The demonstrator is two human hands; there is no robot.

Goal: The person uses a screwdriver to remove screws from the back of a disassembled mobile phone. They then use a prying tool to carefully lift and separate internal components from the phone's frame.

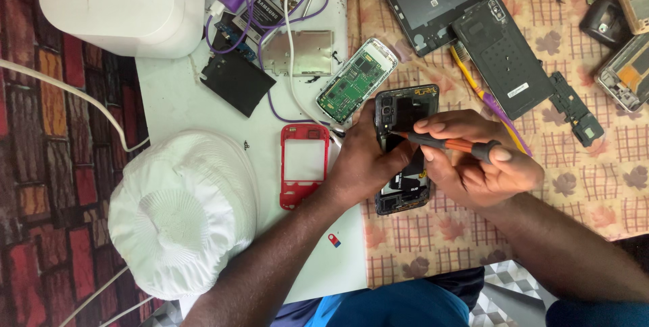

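Left hand (362, 161) is gripping the opened black phone (404, 117) on the tabletop (595, 185), fingers curled; right hand (473, 158) is pinching an orange-and-black screwdriver (449, 143), tip touching the phone.

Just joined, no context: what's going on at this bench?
A person is working on an opened black smartphone with its back cover off, lying on a patterned tablecloth. The left hand steadies the phone's side while the right hand holds an orange-and-black screwdriver, tip against the phone's upper interior. Nearby lie a red plastic phone frame, a green circuit board in a white housing, a black rear cover and a white cap.
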